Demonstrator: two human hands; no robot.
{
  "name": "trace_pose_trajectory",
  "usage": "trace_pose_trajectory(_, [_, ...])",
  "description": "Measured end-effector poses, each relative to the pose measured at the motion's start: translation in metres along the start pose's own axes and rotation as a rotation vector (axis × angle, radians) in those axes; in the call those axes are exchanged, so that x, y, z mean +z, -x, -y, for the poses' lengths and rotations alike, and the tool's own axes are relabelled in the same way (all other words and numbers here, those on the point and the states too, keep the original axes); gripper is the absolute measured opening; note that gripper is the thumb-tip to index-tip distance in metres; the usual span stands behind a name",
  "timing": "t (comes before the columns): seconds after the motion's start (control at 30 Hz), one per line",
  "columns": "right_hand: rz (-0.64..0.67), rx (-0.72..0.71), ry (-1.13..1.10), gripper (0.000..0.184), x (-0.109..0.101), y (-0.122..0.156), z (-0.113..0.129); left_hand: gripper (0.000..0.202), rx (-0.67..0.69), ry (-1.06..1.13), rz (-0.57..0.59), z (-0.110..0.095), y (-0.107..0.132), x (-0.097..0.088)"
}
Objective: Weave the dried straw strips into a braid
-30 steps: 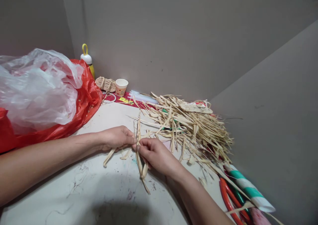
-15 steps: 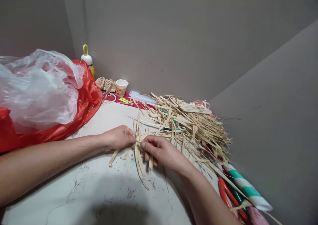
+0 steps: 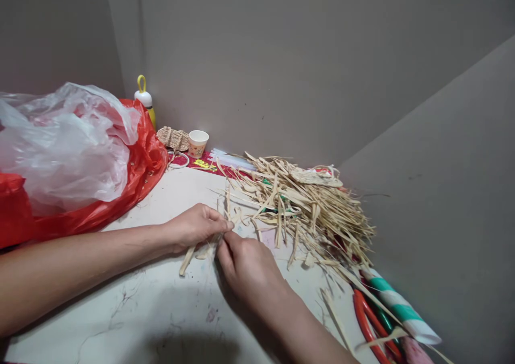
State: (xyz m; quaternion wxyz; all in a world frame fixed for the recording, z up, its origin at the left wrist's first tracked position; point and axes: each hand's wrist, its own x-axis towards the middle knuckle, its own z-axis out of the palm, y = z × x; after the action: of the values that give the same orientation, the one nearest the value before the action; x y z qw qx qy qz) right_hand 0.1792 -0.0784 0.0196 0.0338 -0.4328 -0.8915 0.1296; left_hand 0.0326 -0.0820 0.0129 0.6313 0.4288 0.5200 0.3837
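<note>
Above the middle of the white table top (image 3: 177,310), my left hand (image 3: 197,227) is pinched shut on dry straw strips (image 3: 227,203), whose thin ends poke up past the fingertips. My right hand (image 3: 249,262), back turned up, meets it at the fingertips. Its fingers are curled closed around the lower part of the strips, which the hand mostly hides. Beneath my left hand a short flat strip (image 3: 187,261) sticks out toward me. Just beyond both hands lie loose pale scraps (image 3: 237,215) of the same straw.
A heap of dry straw (image 3: 317,203) fills the right back. Near the right edge are red handles (image 3: 364,316) and a green-and-white striped roll (image 3: 402,305). A paper cup (image 3: 198,144), woven straw piece (image 3: 173,138) and yellow bottle (image 3: 145,98) stand behind; plastic bags (image 3: 80,149) bulge at left.
My right hand has turned over and moved slightly nearer, covering the strips that hung below. My left hand has shifted slightly right. A loose strip now shows beside my right forearm.
</note>
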Motion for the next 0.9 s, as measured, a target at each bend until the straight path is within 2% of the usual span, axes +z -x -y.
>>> trace_pose_trajectory(0.1, [0.108, -0.119, 0.063, 0.026, -0.006, 0.011, 0.011, 0.020, -0.058, 0.019, -0.024, -0.001, 0.000, -0.001])
trace_pose_trajectory(0.17, [0.226, -0.219, 0.011, 0.024, -0.016, 0.020, 0.014, 0.020, -0.081, 0.042, -0.006, 0.000, 0.000, -0.003])
trace_pose_trajectory(0.23, [0.365, -0.277, -0.148, 0.025, -0.030, 0.025, 0.010, 0.020, -0.086, 0.066, 0.021, 0.001, -0.001, -0.006])
trace_pose_trajectory(0.3, [0.434, -0.253, -0.375, 0.028, -0.042, 0.023, -0.002, 0.021, -0.077, 0.081, 0.050, 0.002, -0.002, -0.009])
trace_pose_trajectory(0.33, [0.384, -0.197, -0.482, 0.033, -0.047, 0.019, -0.010, 0.021, -0.070, 0.084, 0.062, 0.003, -0.003, -0.010])
trace_pose_trajectory(0.43, [0.016, 0.065, -0.727, 0.038, -0.048, -0.003, -0.035, 0.023, -0.064, 0.082, 0.080, 0.004, -0.003, -0.013])
trace_pose_trajectory(0.47, [-0.029, 0.132, -0.804, 0.036, -0.044, -0.011, -0.043, 0.024, -0.069, 0.079, 0.084, 0.004, -0.003, -0.013])
trace_pose_trajectory(0.53, [0.014, 0.187, -0.954, 0.031, -0.035, -0.023, -0.053, 0.026, -0.077, 0.075, 0.090, 0.004, -0.003, -0.014])
trace_pose_trajectory(0.6, [0.119, 0.178, -1.039, 0.031, -0.025, -0.029, -0.057, 0.028, -0.079, 0.070, 0.091, 0.005, -0.003, -0.015])
trace_pose_trajectory(0.77, [0.324, 0.130, -1.150, 0.032, -0.008, -0.027, -0.047, 0.028, -0.042, 0.069, 0.125, 0.006, -0.003, -0.016])
trace_pose_trajectory(0.9, [0.363, 0.132, -1.264, 0.036, -0.001, -0.027, -0.042, 0.024, -0.030, 0.026, 0.122, 0.005, -0.003, -0.014])
